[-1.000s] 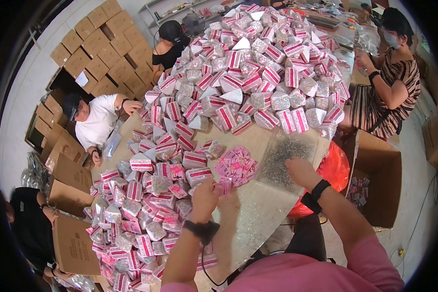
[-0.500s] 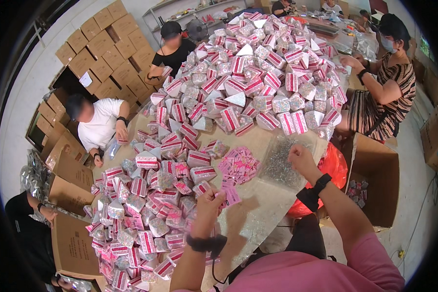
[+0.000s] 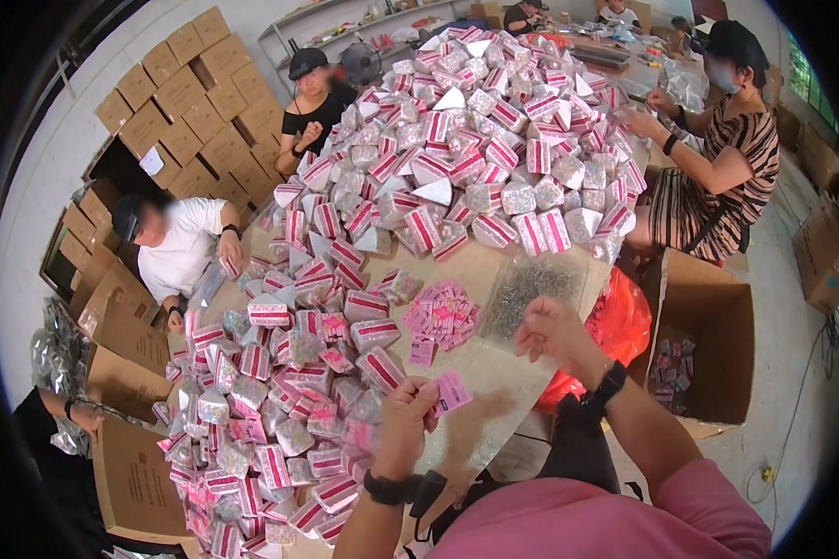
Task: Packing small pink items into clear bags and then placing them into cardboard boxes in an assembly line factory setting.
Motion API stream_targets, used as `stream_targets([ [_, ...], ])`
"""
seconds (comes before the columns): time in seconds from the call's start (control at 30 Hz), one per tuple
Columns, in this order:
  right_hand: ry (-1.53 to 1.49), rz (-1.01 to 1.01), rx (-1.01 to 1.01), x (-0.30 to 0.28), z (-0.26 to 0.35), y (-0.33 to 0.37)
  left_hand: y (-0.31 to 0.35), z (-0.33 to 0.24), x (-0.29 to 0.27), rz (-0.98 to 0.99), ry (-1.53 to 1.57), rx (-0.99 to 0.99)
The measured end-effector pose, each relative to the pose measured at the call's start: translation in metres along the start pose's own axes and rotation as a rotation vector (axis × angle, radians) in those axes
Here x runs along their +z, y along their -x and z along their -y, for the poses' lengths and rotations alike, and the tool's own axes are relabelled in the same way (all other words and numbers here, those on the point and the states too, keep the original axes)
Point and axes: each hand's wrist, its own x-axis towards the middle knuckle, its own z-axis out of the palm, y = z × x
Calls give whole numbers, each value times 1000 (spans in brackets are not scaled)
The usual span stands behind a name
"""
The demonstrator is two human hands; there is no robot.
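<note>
My left hand (image 3: 406, 421) pinches a pink card tag (image 3: 454, 392) above the near part of the table. Closed at the fingertips, my right hand (image 3: 557, 334) hovers at the near edge of a shallow clear tray (image 3: 583, 291) of small metal pins (image 3: 529, 291); anything between those fingers is too small to make out. A heap of pink tags (image 3: 441, 315) lies left of the tray, with a single tag (image 3: 421, 352) just in front. On the left are many glittery wedge-shaped packs (image 3: 379, 333) with pink-and-white striped sides, some with pink tags.
A tall heap of similar packs (image 3: 475, 140) covers the far table. Co-workers sit on both sides, including a person in white (image 3: 182, 244) and one in stripes (image 3: 718, 177). An open carton (image 3: 708, 335) and a red plastic bag (image 3: 623, 321) stand at the right.
My right hand has moved from over the pins toward me and a little left. My left hand has shifted slightly right and nearer with the tag. The view has turned a little.
</note>
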Motion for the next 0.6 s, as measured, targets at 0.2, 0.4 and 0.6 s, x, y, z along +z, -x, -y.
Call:
stream_targets([
  [0.2,-140,155,73,13,-39,31,12,6,18,61,112,-20],
  [0.4,-390,145,139,31,-52,42,18,10,24,57,100,-48],
  [0.6,-496,213,197,39,-49,43,21,14,27,73,52,-65],
])
